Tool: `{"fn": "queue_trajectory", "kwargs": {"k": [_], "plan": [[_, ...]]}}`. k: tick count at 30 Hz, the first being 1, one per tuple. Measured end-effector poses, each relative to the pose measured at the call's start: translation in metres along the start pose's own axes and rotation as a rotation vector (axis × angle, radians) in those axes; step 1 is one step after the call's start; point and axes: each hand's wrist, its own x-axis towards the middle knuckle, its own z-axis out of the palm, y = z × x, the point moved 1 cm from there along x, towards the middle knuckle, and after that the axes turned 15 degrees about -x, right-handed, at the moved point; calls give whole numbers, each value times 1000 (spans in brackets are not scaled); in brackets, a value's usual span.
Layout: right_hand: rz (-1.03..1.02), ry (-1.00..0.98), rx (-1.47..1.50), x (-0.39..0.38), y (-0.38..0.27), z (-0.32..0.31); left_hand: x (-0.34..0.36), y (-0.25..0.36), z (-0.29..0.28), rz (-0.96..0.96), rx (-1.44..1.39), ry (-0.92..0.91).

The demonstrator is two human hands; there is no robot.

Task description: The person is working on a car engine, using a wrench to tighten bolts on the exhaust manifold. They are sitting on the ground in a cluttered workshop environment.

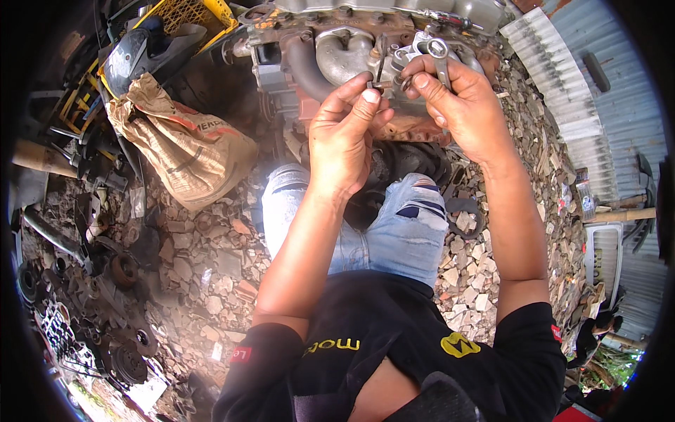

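Two bare hands are showing in the head view, before an engine [295, 105]: your left hand [340, 137] is pinching a small bolt [382, 85] between thumb and fingers, and your right hand [460, 105] is holding a wrench [442, 69], ring end up, while its thumb and forefinger are pinching a small round piece [406, 84] just beside the bolt. Leftward, a brown sack [186, 148] is resting on the rubble [228, 264].

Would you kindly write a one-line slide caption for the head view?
Beside an engine, the left hand pinches a small bolt while the right hand holds a ring-ended wrench.
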Motion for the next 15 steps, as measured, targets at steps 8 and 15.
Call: {"fn": "queue_trajectory", "kwargs": {"k": [8,15], "plan": [[24,-25,19,-4,-2,1,-4,-1,4,-12,-30,-28],[48,-35,-92,-5,-5,0,-5,-2,4,-70,-20,-28]]}}
